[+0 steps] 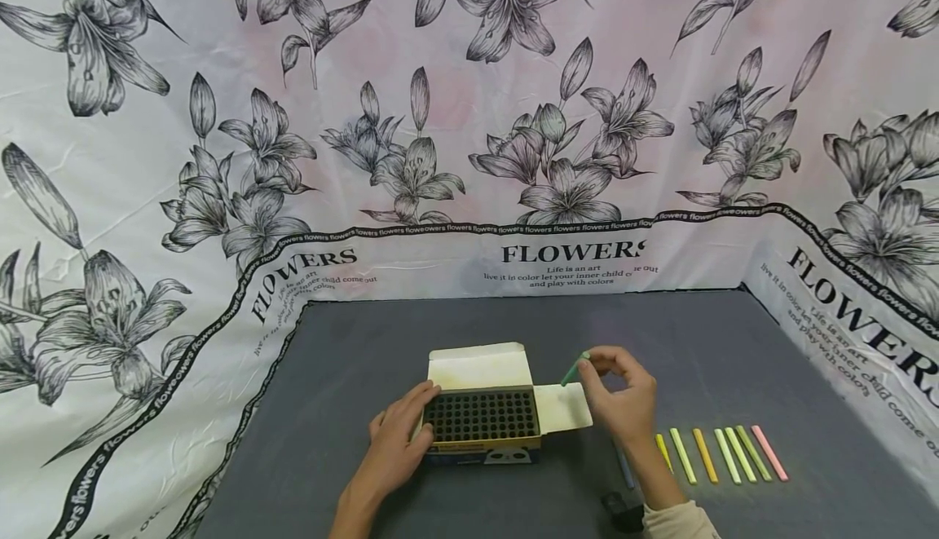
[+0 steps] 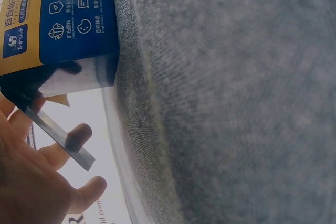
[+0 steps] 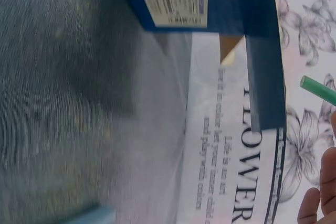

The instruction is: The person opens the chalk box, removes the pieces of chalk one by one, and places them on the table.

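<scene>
A chalk box [image 1: 484, 451] with its lid and right flap folded out stands on the dark table. Inside it is a black insert [image 1: 480, 415] full of round holes. My left hand [image 1: 396, 441] rests against the box's left side, fingertips at the rim. In the left wrist view its fingers reach out loosely around the side flap [image 2: 65, 142]. Above the right flap [image 1: 563, 408], my right hand [image 1: 622, 388] pinches a green chalk stick [image 1: 575, 368] between thumb and fingers, tilted, its lower end over the flap. The right wrist view shows the green chalk [image 3: 317, 88] at its edge.
Right of my right forearm lies a row of chalk sticks, from yellow [image 1: 663, 451] through orange [image 1: 706, 455] to pink [image 1: 769, 452]. A blue-grey stick [image 1: 624, 469] and a black object [image 1: 622, 513] lie beside the forearm. Flower-printed cloth [image 1: 433, 266] stands around the table.
</scene>
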A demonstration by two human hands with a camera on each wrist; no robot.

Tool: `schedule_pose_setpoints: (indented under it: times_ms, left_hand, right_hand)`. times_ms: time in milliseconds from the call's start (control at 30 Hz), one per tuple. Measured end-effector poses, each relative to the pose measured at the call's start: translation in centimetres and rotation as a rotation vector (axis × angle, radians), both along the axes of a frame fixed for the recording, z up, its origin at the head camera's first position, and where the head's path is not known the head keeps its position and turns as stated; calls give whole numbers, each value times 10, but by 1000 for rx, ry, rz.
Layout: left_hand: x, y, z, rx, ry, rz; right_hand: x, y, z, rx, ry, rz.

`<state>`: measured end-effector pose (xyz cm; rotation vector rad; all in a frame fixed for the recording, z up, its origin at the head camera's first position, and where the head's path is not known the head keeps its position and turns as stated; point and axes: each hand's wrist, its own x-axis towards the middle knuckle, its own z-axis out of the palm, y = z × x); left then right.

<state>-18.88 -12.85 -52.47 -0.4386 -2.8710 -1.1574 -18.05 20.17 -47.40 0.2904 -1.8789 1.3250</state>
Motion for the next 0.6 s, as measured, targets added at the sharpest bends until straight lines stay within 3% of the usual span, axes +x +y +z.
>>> schedule_pose_setpoints:
  times_ms: [133,333,600]
  left_hand:
    - [-1,-1,-1,-1,-1,0]
    - [-2,-1,-2,2,-2,0]
    - [0,1,0,-5,2,7]
  right_hand:
    - [0,17,-6,-17,-15,-19]
    - [8,34,0,-62,-93,-87]
    - [15,69,-13,-16,-126,-183]
